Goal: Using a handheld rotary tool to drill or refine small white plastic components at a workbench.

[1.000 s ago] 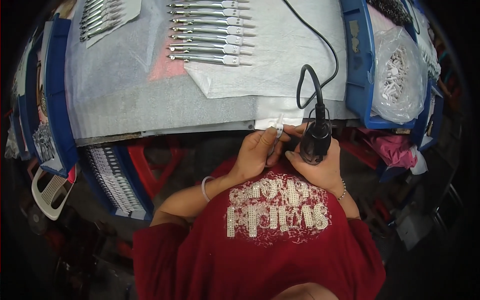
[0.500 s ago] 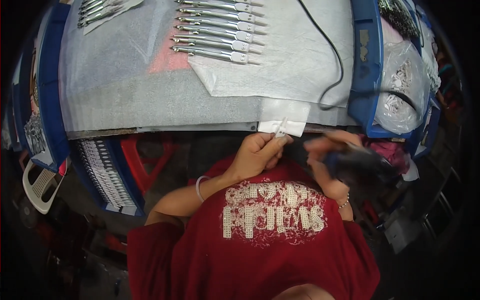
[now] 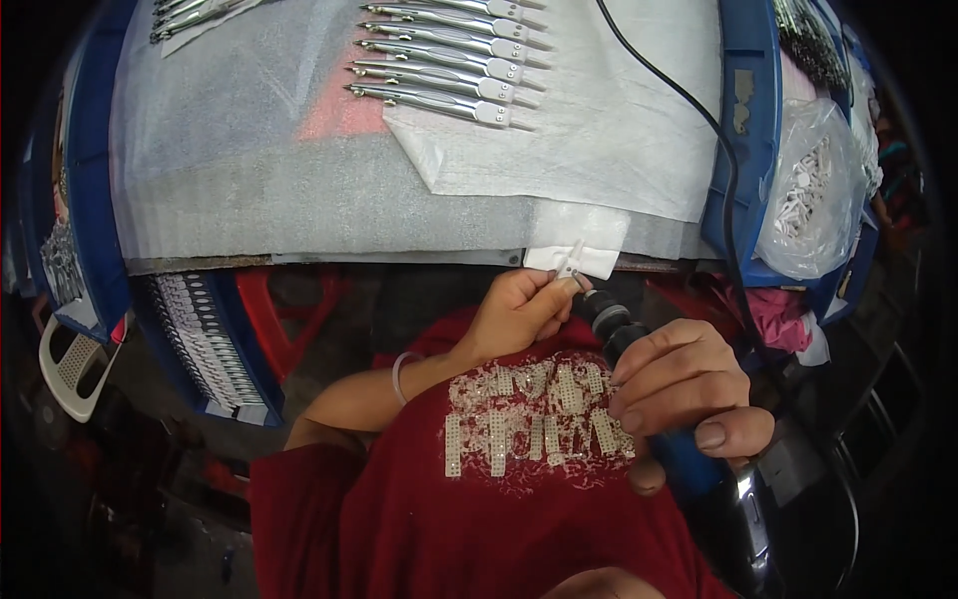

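My left hand (image 3: 517, 311) pinches a small white plastic piece (image 3: 570, 271) with tiny holes at the table's front edge. The piece lies against a folded white pad (image 3: 584, 222). In my right hand (image 3: 689, 379) is a corded electric screwdriver (image 3: 691, 467), blue and black, tilted with its tip toward the white piece. The tip meets or nearly meets the piece; I cannot tell which. Farther back, several metal drawing compasses (image 3: 449, 98) with white heads lie in a row on a white sheet (image 3: 569, 150).
Blue bins stand on both sides; the right bin (image 3: 740, 180) holds a clear bag (image 3: 813, 190) of small white parts. Below on the left, another blue bin (image 3: 190, 339) holds rows of metal pieces. A black cord (image 3: 689, 95) crosses the table's right part. A red stool (image 3: 284, 319) is underneath.
My right hand has brought the screwdriver from the right, where it was blurred, down to the white piece. My left hand keeps its pinch. The cord has shifted.
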A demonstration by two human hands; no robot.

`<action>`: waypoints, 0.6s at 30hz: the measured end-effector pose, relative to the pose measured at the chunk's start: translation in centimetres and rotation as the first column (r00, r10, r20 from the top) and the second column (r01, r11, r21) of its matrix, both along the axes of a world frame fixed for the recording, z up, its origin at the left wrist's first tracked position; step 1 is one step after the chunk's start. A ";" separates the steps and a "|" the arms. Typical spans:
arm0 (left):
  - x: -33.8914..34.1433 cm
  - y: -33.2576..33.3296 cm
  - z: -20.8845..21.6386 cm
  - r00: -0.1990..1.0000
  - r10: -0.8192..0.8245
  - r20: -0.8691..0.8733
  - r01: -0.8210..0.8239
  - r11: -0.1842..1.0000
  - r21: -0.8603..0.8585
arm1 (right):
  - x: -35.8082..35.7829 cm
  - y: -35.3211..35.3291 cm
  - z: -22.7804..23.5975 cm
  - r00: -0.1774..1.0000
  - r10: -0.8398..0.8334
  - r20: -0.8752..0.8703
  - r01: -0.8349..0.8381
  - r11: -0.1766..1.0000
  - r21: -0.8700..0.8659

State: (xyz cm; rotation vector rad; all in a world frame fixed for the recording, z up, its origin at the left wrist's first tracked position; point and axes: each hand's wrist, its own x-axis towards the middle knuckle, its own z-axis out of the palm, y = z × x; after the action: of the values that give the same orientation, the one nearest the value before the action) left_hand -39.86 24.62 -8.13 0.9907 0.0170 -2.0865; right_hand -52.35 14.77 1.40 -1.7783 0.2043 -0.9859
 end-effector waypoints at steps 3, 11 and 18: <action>0.0 -0.1 0.2 0.999 -0.031 0.008 0.031 0.999 0.014 | 0.2 0.1 0.0 1.000 0.006 0.006 -0.007 1.000 0.006; 0.0 0.1 0.1 1.000 -0.018 -0.003 0.018 1.000 0.003 | 0.5 0.2 0.0 1.000 0.004 0.028 -0.005 1.000 0.012; -0.6 0.4 -0.5 0.999 0.008 0.033 -0.007 1.000 -0.010 | 1.0 0.1 0.8 0.997 0.064 -0.052 -0.062 0.997 0.049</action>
State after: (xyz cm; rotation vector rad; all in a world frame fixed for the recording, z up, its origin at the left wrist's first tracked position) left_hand -40.42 25.02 -8.60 1.0171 -0.0068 -2.0612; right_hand -51.33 14.82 2.16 -1.7588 0.2021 -0.8827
